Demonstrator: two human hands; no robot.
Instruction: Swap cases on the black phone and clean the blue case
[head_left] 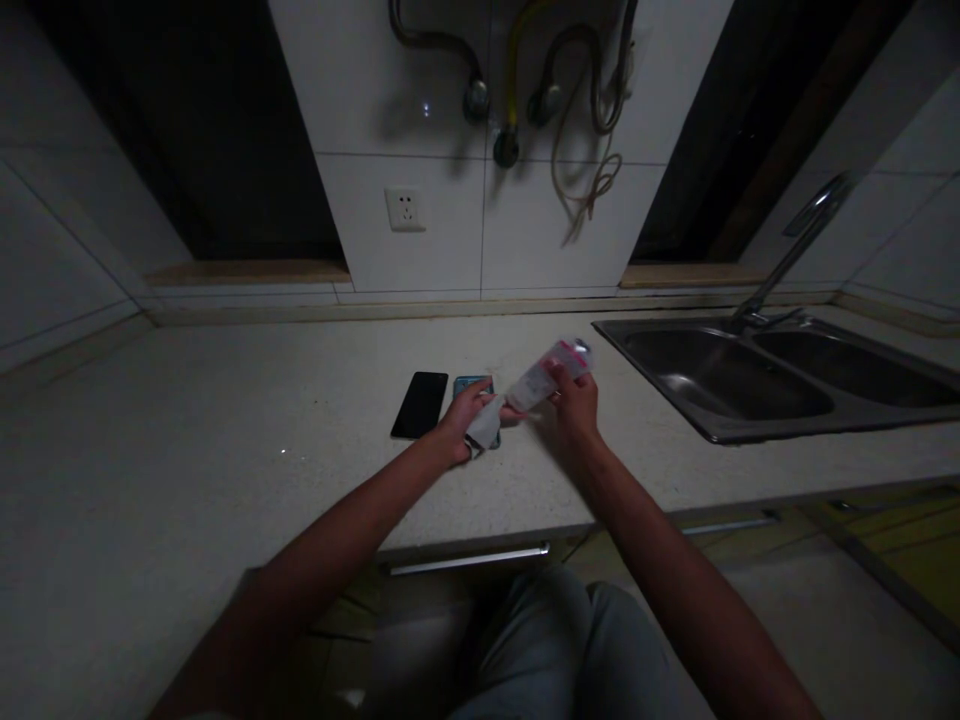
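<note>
My right hand (574,398) pinches a clear, whitish plastic packet (534,385) with a pink strip near its upper end; its contents are too blurred to name. Fingers of my left hand (463,420) are closed on a crumpled light-grey piece (486,424), paper or cloth, I cannot tell which. The packet's lower end meets the left fingertips. Partly hidden beneath the left hand, a flat teal object (466,383) lies on the counter. Just left of it rests a black smartphone (421,405), screen up.
The pale countertop (225,400) runs along a tiled wall with a power socket (405,210). At the right is a double steel sink (720,428) with a tall faucet (795,250). Hoses and valves (507,148) hang above. A drawer handle (472,560) is below the front edge.
</note>
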